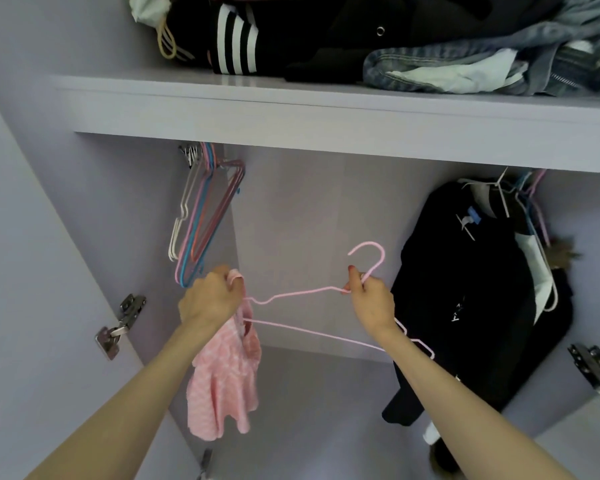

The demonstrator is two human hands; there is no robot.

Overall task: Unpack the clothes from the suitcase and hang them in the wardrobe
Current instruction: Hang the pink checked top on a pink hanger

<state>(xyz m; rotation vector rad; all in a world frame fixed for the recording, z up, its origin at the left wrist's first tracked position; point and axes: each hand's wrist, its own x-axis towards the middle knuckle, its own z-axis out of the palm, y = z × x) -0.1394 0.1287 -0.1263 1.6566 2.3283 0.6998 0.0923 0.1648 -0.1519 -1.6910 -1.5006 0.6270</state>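
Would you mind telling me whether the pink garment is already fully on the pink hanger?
Not yet. The pink garment hangs bunched from the left hand at one end of the pink hanger; the rest is bare wire.

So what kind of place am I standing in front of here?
Most likely the inside of a bedroom wardrobe. A bunch of empty hangers hangs at the upper left, a black jacket hangs on the right, and folded clothes are piled on the shelf above.
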